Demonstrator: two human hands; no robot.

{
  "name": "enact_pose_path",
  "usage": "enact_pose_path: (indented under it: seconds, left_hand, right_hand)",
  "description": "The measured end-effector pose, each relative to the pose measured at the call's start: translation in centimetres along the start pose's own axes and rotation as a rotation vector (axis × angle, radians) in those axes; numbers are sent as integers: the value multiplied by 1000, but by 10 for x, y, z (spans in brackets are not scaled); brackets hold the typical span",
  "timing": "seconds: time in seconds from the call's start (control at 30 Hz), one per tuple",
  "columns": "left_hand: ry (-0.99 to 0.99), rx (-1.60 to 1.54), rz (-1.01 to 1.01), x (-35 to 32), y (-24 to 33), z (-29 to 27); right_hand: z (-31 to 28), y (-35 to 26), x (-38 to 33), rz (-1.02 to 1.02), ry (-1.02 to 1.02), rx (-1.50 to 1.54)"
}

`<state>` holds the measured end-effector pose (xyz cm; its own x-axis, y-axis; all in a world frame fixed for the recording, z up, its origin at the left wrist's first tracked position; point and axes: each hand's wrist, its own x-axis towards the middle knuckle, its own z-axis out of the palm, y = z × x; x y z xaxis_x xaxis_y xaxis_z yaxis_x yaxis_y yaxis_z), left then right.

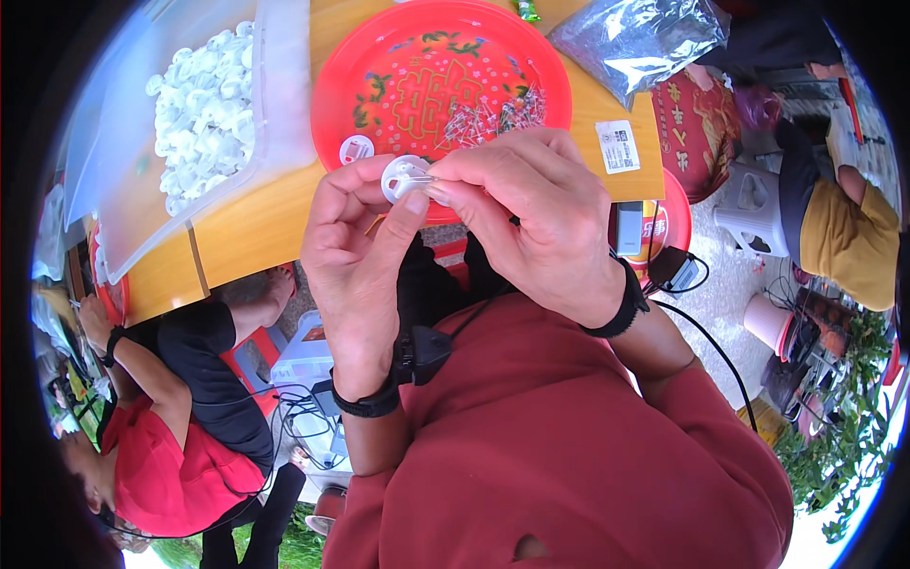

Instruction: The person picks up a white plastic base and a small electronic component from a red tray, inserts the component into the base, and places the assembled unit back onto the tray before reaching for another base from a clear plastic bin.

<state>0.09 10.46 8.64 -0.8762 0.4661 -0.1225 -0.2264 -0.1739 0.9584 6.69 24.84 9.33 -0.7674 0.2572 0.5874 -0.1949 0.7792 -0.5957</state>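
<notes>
My left hand (358, 223) pinches a small round white plastic piece (406, 178) with holes in it, over the near edge of a red round tray (334, 95). Against this piece, my right hand (531, 213) holds a small part with thin metal legs (428, 178) between thumb and fingers. Its other end is hidden by the fingertips. On the tray, just beyond my right hand, lies a pile of small parts with thin metal legs (512, 112). Another round white piece (356, 149) rests at the tray's near left rim.
Many white plastic pieces (204, 109) lie heaped on a clear plastic sheet (284, 57) at left. A grey plastic bag (640, 43) and a white printed card (618, 147) are on the wooden table (256, 213) or its right side. Another person (175, 446) sits at left; cables hang nearby.
</notes>
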Motion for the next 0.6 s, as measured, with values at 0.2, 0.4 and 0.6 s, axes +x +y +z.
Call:
enact_pose_path:
  seconds: [0.2, 0.4, 0.6]
  left_hand:
    - [3, 17, 11, 0, 0, 1]
    - [2, 52, 33, 0, -1, 0]
    - [29, 165, 96, 0, -2, 3]
  right_hand:
    - [6, 5, -1, -54, 66, 41]
    - [6, 5, -2, -41, 53, 44]
    - [8, 7, -3, -37, 36, 47]
